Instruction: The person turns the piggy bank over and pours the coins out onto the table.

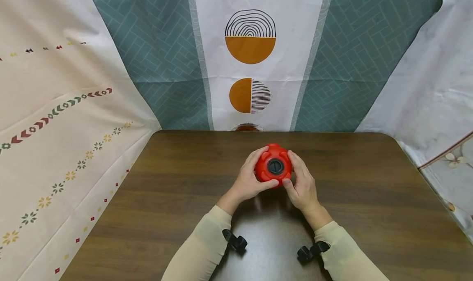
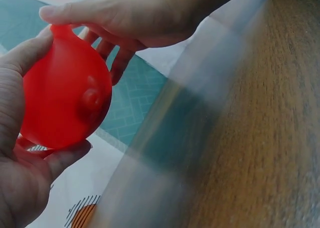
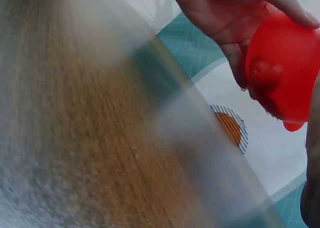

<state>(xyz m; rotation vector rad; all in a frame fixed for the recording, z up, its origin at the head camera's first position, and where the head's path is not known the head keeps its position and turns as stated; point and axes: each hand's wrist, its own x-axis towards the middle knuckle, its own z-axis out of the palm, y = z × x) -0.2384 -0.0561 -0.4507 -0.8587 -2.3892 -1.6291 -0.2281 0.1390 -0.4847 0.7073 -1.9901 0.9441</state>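
Note:
A round, glossy red thing point(image 1: 274, 162) with rounded lobes is held up over the far part of the table. A black slotted plug point(image 1: 275, 166) sits in the face turned toward the head camera. My left hand point(image 1: 246, 181) grips it from the left, fingers curled along its side and thumb at the near edge. From the right my right hand point(image 1: 304, 187) holds it likewise, both thumbs nearly meeting. In the left wrist view the red body point(image 2: 67, 92) looks smooth and bulging, with a small round nub on one side. Its exact kind is unclear.
A brown wooden table point(image 1: 155, 215) lies under both arms. Patterned cloths hang behind it: a teal and white one point(image 1: 166, 59) at the back, a cream one point(image 1: 74, 129) at left and a white one point(image 1: 436, 84) at right. Black camera mounts point(image 1: 235, 241) sit on both wrists.

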